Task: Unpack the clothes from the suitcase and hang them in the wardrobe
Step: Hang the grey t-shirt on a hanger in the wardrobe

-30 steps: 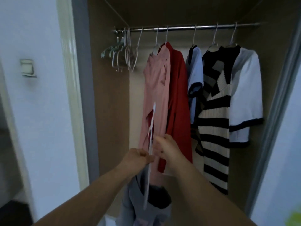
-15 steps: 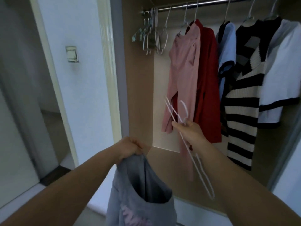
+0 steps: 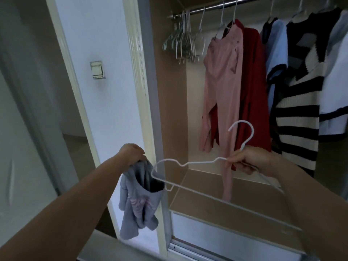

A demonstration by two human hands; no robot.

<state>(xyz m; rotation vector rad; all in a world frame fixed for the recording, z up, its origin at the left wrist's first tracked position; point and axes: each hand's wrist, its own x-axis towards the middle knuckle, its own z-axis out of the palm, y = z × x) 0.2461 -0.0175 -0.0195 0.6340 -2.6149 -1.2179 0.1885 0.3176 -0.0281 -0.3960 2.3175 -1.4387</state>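
Nearest, the left hand (image 3: 131, 155) grips the bunched top edge of a small grey-blue top (image 3: 140, 202) with a pink print, fingers curled over the fabric so it hangs limp in front of the wardrobe (image 3: 169, 91) frame. Just beside it, the right hand (image 3: 246, 161) pinches a white wire hanger (image 3: 199, 162) at the base of its hook, fingers closed round the wire; the hanger's left shoulder sits at the top's dark opening. The suitcase is out of view. Held by one edge, that opening may sag shut, so the wire tip could snag the cloth or run into a sleeve, and the thin wire could let the top slide off. Farther back hang a pink garment (image 3: 224, 87), a red one (image 3: 252, 91) and a striped sweater (image 3: 299, 117); the raised hook could catch the pink one. Spare hangers (image 3: 183, 40) crowd the rail (image 3: 212, 7)
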